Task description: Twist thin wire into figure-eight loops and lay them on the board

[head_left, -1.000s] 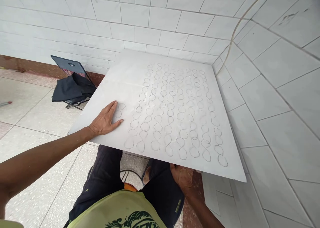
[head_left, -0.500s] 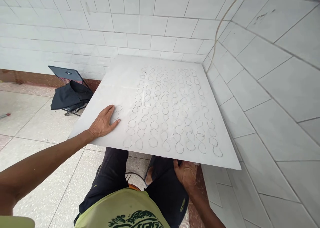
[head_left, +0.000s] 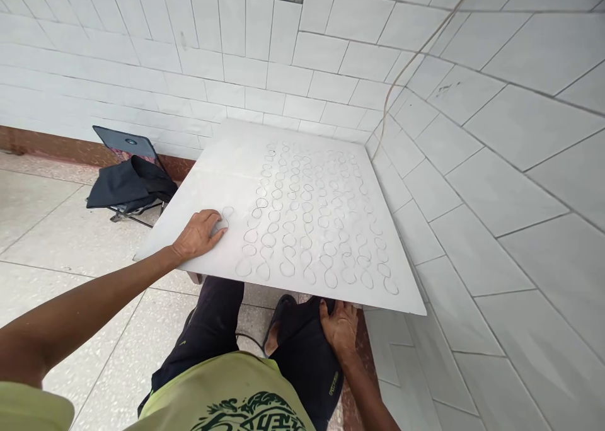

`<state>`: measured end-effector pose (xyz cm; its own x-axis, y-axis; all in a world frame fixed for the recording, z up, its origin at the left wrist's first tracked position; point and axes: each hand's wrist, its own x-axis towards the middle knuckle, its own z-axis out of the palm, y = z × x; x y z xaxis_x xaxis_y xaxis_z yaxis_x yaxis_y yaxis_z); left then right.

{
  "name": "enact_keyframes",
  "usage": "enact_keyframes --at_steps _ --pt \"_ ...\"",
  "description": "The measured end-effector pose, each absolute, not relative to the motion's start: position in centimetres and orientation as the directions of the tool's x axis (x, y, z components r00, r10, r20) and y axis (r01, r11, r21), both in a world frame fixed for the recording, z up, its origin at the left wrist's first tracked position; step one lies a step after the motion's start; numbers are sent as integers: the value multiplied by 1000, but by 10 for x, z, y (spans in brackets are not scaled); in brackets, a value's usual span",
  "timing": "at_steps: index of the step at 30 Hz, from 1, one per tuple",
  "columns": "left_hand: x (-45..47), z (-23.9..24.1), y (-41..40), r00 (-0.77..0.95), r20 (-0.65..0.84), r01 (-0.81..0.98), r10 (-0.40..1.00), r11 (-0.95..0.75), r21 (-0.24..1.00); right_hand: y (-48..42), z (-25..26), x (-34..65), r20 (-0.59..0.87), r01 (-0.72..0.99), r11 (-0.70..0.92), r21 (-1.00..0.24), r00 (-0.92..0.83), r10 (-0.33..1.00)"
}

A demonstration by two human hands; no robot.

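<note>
My left hand [head_left: 199, 234] rests on the left part of a large white board [head_left: 203, 191], its thumb apart from its bent fingers. Just beyond those fingertips is a thin figure-eight loop [head_left: 228, 215], partly covered by the hand. Rows of similar dark loops [head_left: 308, 261] run across the board; whether they are drawn or lie as fine strands I cannot tell. My right hand [head_left: 341, 327] lies on my dark-trousered knee below the board's near edge, fingers spread and holding nothing visible.
White tiled walls [head_left: 472, 191] meet at the board's far right corner, where a thin cable [head_left: 394, 81] hangs. Left of the board stands a folding chair [head_left: 123, 142] with dark cloth [head_left: 125, 182] on it. Speckled floor tiles [head_left: 70, 229] lie below.
The view has shifted, bringing a window edge in at the top. My left fingers have bent a little more near the same loop. My right hand stays on the knee.
</note>
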<state>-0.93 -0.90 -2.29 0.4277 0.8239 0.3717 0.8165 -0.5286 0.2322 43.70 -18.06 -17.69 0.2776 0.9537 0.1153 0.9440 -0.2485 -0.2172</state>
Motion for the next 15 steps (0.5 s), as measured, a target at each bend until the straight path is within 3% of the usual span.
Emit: enact_keyframes --at_steps 5,10,15 --pt "-12 -28 -12 350 391 820 851 -481 311 -196 -173 429 97 929 -277 -247 308 946" --pt "-14 -36 -28 260 409 826 875 -421 374 -248 -171 407 201 937 -206 -283 268 942" --pt "-9 -39 -61 192 412 853 891 -359 380 -296 -155 373 243 892 -130 -433 254 936"
